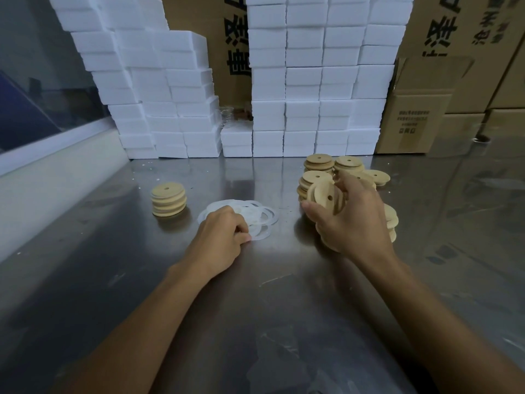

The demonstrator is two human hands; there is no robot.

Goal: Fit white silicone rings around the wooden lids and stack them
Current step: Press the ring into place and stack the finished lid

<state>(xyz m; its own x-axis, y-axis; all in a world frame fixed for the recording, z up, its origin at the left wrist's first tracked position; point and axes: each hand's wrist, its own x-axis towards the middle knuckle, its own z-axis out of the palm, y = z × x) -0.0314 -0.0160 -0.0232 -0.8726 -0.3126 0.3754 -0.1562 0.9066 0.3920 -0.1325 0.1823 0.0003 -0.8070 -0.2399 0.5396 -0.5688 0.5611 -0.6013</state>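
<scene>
Lid [324, 196]: tilted on edge, gripped by R hand [353, 220], at 1 o'clock above loose lids [345, 166].
Rings [255, 214]: flat at 12 o'clock, L hand [220, 234] fingers curled, pinching one.
Relation: lid at 3 o'clock of rings, near.
Done stack [168, 199]: 10 o'clock.

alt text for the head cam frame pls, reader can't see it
A person's right hand lifts a wooden lid from a pile of lids while the left hand pinches at loose white silicone rings on a steel table. A short finished stack stands far left; white foam blocks and cardboard boxes stand behind.
</scene>
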